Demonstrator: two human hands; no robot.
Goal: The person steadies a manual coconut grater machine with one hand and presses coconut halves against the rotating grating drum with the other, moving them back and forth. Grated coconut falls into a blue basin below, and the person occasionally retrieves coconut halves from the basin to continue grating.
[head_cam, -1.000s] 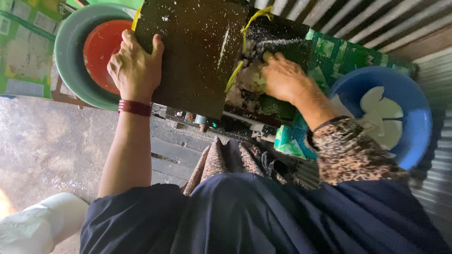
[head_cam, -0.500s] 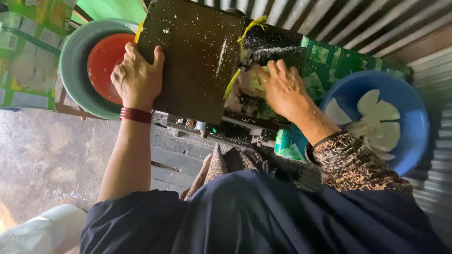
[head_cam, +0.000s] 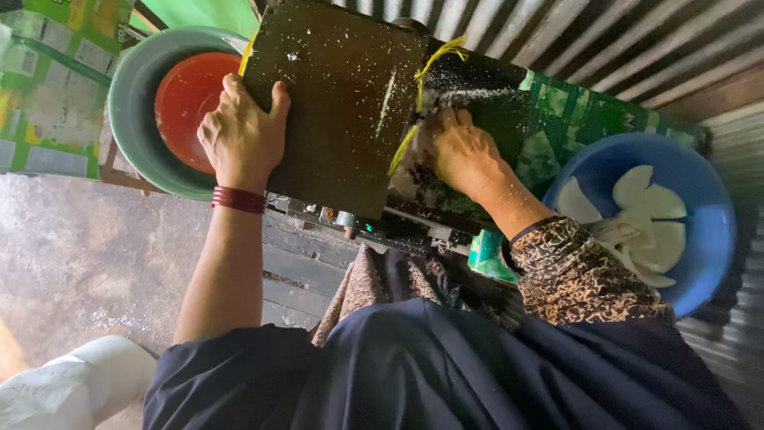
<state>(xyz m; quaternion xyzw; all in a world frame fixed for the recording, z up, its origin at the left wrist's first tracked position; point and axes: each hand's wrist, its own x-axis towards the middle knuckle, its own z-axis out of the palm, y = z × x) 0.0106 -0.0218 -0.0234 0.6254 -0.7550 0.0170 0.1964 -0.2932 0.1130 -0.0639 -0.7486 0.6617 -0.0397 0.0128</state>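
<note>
My left hand (head_cam: 240, 131) lies flat-curled over the left edge of the dark board (head_cam: 338, 103), thumb on its top face, fingers wrapped round the rim; a red bangle (head_cam: 238, 199) sits at the wrist. My right hand (head_cam: 461, 153) is cupped, fingers bent down, pressing a pale lump (head_cam: 412, 163) against the machine's opening just right of the board; whether the fingers fully close on it I cannot tell. The two hands are apart, the board between them.

Board: dark, tilted, speckled with white flecks, lying on top of a dark grating machine (head_cam: 477, 87). Yellow cord (head_cam: 434, 60) runs along the board's right edge.

Left of the board: grey-green basin (head_cam: 131, 119) with a red bowl (head_cam: 185, 99) inside it, touching the board's corner. Right of my right forearm: blue basin (head_cam: 700, 239) holding white curved pieces (head_cam: 649, 215). Green patterned sheet (head_cam: 573, 119) lies under the machine and beside the blue basin. Corrugated metal wall (head_cam: 621, 48) behind. My lap in dark cloth (head_cam: 438, 374) below; bare concrete floor (head_cam: 72, 255) to the left.
</note>
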